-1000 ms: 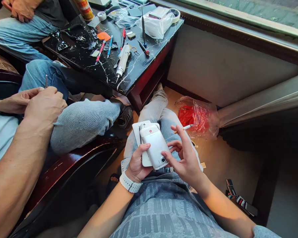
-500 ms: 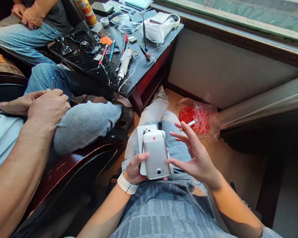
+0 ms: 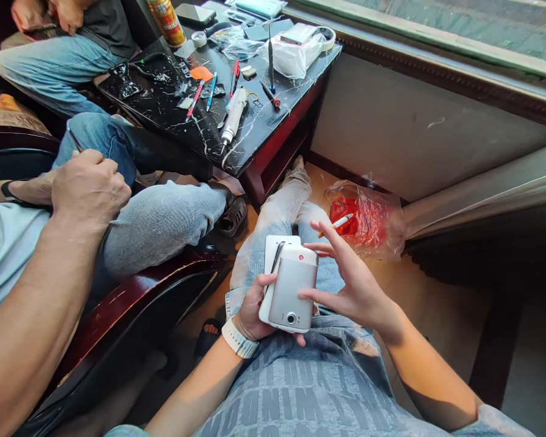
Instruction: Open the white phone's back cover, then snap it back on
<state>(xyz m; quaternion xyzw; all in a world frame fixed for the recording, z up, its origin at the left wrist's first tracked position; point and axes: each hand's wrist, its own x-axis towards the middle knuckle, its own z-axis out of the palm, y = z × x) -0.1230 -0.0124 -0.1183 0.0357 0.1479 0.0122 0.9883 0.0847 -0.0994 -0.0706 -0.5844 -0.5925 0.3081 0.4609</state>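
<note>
My left hand (image 3: 251,308), with a white watch on the wrist, holds a small stack of white phones (image 3: 290,285) over my lap, backs up; the top one shows a camera lens and a red logo. My right hand (image 3: 352,280) has its thumb and fingertips against the right edge of the top phone. A lit cigarette (image 3: 339,223) sits between two fingers of that hand, pointing away from me.
A person at my left has both hands (image 3: 84,185) together on a raised knee. A black marble table (image 3: 248,130) ahead carries pens, screwdrivers, a grey power tool (image 3: 233,118) and plastic bags. A red plastic bag (image 3: 363,217) lies on the floor. Another person sits at the far left.
The phones tilted right and the top one slid askew. My right hand came back from hovering open to touch the phone's edge. The camera view shifted slightly.
</note>
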